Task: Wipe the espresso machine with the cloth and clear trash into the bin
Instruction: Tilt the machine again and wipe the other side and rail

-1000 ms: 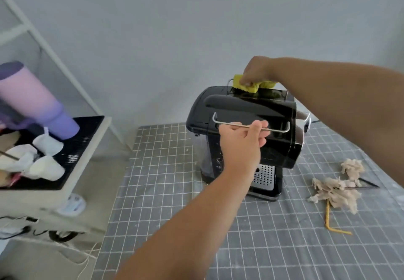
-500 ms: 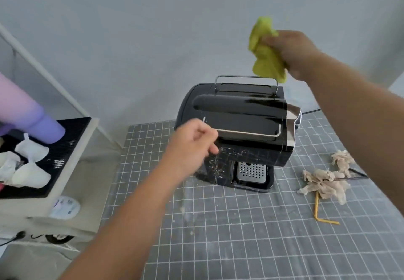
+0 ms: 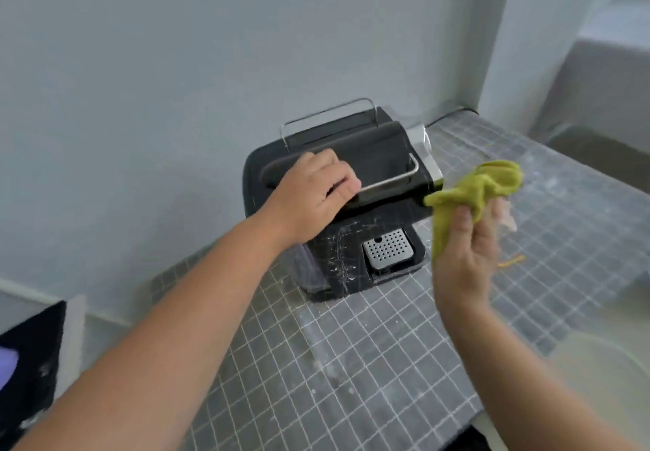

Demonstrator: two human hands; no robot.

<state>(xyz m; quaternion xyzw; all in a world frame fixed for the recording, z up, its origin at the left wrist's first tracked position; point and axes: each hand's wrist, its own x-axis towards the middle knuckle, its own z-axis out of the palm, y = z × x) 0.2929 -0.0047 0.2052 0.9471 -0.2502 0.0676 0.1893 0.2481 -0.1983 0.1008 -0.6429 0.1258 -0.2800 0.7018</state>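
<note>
Espresso machine [image 3: 351, 183]: we are steadying it under our left hand [image 3: 313, 197], fingers curled on its rail.
Cloth [image 3: 467, 186]: our right hand [image 3: 467, 257] is pinching it, just beside the machine.
Risk: we are holding loosely; it may be slipping down.

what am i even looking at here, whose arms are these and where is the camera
The camera sits on a person's head and looks forward and down, so the two bare arms reaching in from the bottom are that person's own. There is no robot here.

The black box in the middle is an espresso machine, standing on a grey mat with a white grid near a pale wall. Its perforated metal drip tray faces the camera.

The left hand rests on top of the machine, with its grip around the metal rail there, apparently steadying it. The right hand holds a crumpled yellow-green cloth just to the machine's right side, seemingly for wiping.

A thin yellow strip, probably trash, peeks out behind the right hand. The picture is motion-blurred.
</note>
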